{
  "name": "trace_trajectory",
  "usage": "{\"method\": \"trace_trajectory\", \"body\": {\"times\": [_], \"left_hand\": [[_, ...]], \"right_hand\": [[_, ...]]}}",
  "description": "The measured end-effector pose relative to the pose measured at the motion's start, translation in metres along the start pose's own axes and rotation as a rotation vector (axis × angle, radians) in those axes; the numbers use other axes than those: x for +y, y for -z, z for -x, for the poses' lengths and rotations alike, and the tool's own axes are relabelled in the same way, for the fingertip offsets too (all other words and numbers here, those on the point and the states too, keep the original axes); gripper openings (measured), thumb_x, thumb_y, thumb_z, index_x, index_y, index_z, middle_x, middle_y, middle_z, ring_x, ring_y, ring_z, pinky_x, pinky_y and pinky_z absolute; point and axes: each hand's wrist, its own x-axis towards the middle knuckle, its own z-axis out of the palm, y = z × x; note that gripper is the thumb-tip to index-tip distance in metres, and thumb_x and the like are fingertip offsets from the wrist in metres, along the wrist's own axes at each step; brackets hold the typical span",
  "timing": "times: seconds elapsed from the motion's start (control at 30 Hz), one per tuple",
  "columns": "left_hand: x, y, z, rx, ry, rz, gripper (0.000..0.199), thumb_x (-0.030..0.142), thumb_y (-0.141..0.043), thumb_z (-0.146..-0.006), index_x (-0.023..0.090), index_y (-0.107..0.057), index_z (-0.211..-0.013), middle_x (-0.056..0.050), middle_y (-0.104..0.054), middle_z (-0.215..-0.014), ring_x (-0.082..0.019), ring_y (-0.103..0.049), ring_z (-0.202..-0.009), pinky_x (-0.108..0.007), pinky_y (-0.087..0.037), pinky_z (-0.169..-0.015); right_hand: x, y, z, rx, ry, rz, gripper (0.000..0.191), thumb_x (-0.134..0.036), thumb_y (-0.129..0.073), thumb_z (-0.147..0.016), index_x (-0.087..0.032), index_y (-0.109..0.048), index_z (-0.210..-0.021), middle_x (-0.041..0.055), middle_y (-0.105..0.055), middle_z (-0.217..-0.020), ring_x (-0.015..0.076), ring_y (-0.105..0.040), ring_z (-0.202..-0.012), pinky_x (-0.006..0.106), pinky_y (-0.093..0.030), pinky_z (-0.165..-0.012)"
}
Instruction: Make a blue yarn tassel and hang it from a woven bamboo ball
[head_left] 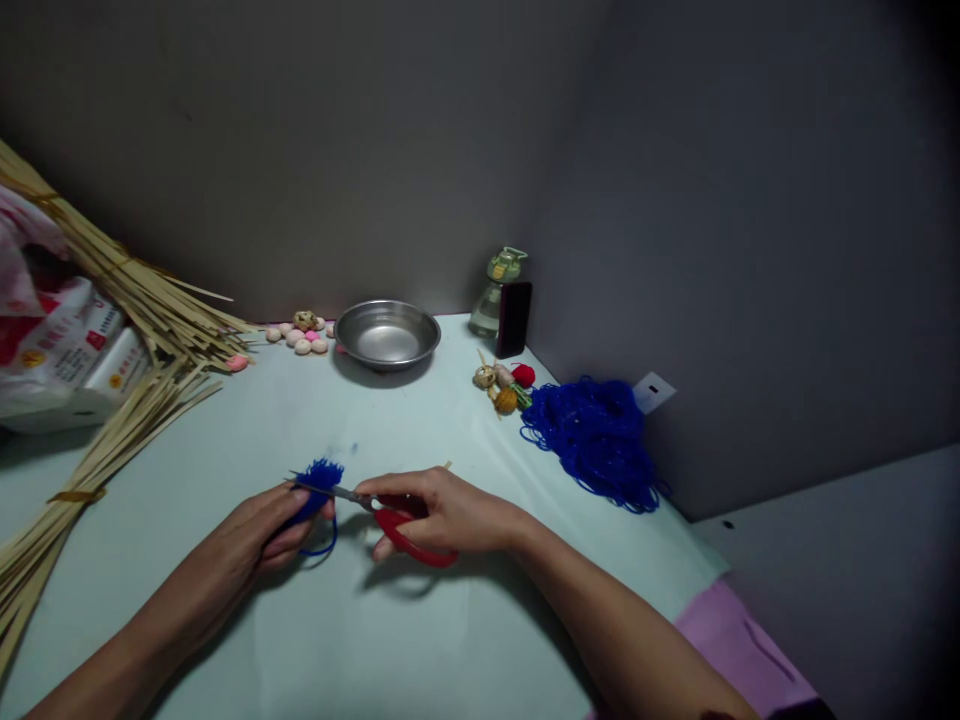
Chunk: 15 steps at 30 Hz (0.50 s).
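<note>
Left hand [259,530], fingers curled around blue yarn tuft [319,483]; right hand [450,512], fingers closed on red-handled scissors [411,540], blades reaching across the tuft.

The left hand [277,525] hides part of the blue yarn tuft [319,478]; the printed packet [75,345] at the left edge is cut off, its lettering unreadable.

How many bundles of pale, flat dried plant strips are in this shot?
2: one tied bundle of pale strips at upper left beside the white-and-red plastic bag, and a second tied bundle at lower left. More may be hidden behind the bag.
</note>
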Motion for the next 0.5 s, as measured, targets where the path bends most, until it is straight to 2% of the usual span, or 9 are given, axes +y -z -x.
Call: {"method": "trace_trajectory", "body": {"times": [0.13, 0.27, 0.43, 0.5], "left_hand": [[0.0048, -0.0064, 0.0008, -0.123, -0.039, -0.099, 0.058, 0.074, -0.077, -0.072, 0.017, -0.073, -0.074, 0.008, -0.033, -0.055, -0.009, -0.020, -0.051, -0.021, -0.017, -0.046], [0.0015, -0.0033, -0.0024, -0.190, -0.024, -0.103, 0.056, 0.073, -0.073, -0.075, 0.017, -0.073, -0.073, 0.008, -0.031, -0.054, -0.010, -0.017, -0.050, -0.022, -0.015, -0.045], [-0.0009, -0.0015, 0.0006, -0.193, 0.004, -0.095, 0.052, 0.069, -0.071, -0.081, 0.019, -0.070, -0.069, 0.008, -0.029, -0.057, -0.011, -0.014, -0.054, -0.023, -0.013, -0.047], [0.0025, -0.0047, 0.0052, -0.185, -0.007, -0.084, 0.051, 0.068, -0.072, -0.081, 0.019, -0.069, -0.067, 0.007, -0.028, -0.057, -0.011, -0.013, -0.055, -0.024, -0.012, -0.047]], "right_hand": [[0.0024, -0.0017, -0.0012, -0.013, 0.020, 0.048, 0.063, -0.042, -0.090, -0.075, -0.028, -0.071, -0.133, -0.0021, -0.065, -0.094, 0.0144, -0.052, -0.079, 0.029, -0.051, -0.078], [0.0021, -0.0016, 0.0004, -0.035, 0.003, 0.037, 0.064, -0.044, -0.089, -0.077, -0.029, -0.070, -0.136, -0.0014, -0.067, -0.096, 0.0148, -0.054, -0.080, 0.029, -0.052, -0.077], [-0.0030, 0.0011, 0.0038, -0.067, -0.062, 0.020, 0.062, -0.052, -0.085, -0.080, -0.030, -0.071, -0.137, -0.0023, -0.070, -0.093, 0.0148, -0.056, -0.078, 0.029, -0.053, -0.075], [-0.0017, 0.0014, 0.0038, -0.075, -0.044, 0.006, 0.060, -0.050, -0.084, -0.082, -0.029, -0.071, -0.136, -0.0015, -0.074, -0.097, 0.0157, -0.060, -0.083, 0.031, -0.055, -0.082]]}}
